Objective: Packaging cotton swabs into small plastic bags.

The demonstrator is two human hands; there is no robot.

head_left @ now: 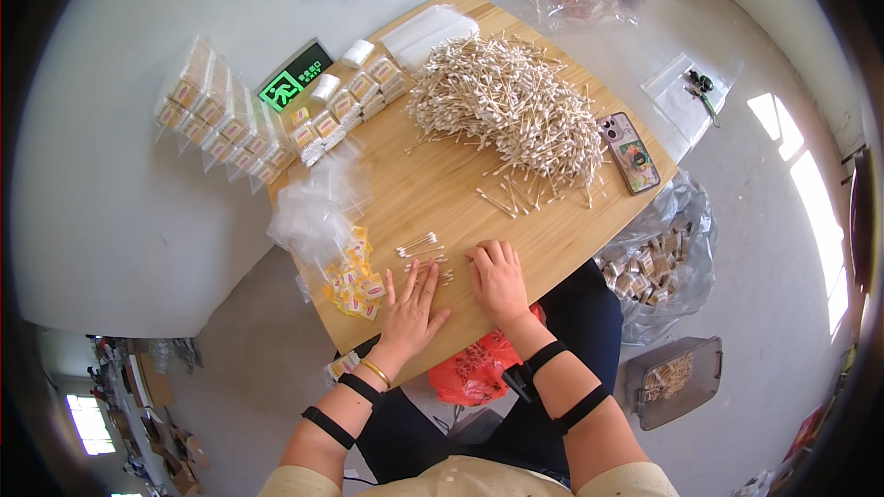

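Currently the left grip [412, 311] lies palm down, fingers fanned apart, its fingertips at a few loose cotton swabs [420, 245] on the near part of the surface [396, 193]. Just right of it, the right grip [498, 282] is palm down, fingers bent and close together; whether it pinches anything underneath, I cannot tell. Both forearms reach in over the near edge. Yellow packets [354, 290] crowd the left grip's left side, clear bags [318, 193] beyond them by the left edge. Bare wood stretches from the swabs toward a big swab heap [506, 97], far right; a phone [630, 154] sits at the right edge.
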